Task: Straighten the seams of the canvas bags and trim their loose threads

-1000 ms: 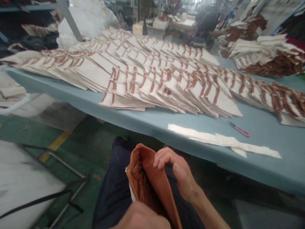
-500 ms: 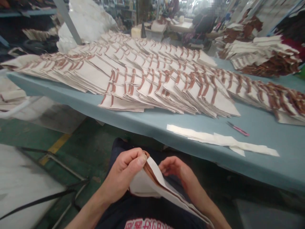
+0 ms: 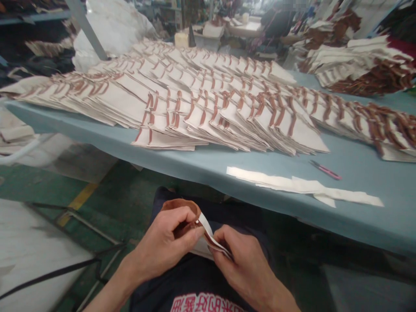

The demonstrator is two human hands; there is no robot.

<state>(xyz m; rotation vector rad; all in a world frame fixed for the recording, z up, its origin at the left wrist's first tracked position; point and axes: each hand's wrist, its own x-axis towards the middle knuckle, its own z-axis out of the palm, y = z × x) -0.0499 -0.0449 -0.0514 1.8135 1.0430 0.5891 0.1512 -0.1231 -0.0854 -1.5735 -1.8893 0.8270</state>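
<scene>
My left hand [image 3: 165, 245] and my right hand [image 3: 238, 260] are both closed on a small piece of cream cloth with a brown lining [image 3: 203, 232], held over my lap in dark trousers. The left thumb and fingers pinch its upper brown edge; the right fingers pinch the cream edge just beside them. Ahead on the blue table [image 3: 208, 167] lie long overlapping rows of cream cloth pieces with brown straps [image 3: 208, 108].
Loose cream strips [image 3: 302, 186] and small pink snips [image 3: 325, 170] lie near the table's front edge. More stacked pieces [image 3: 364, 69] pile up at the far right. A metal frame [image 3: 81, 242] stands on the green floor at left. A person works at the far back.
The piece was turned from brown side out to cream side showing. My left hand came up onto it, and both hands have drawn together, pinching its edge.
</scene>
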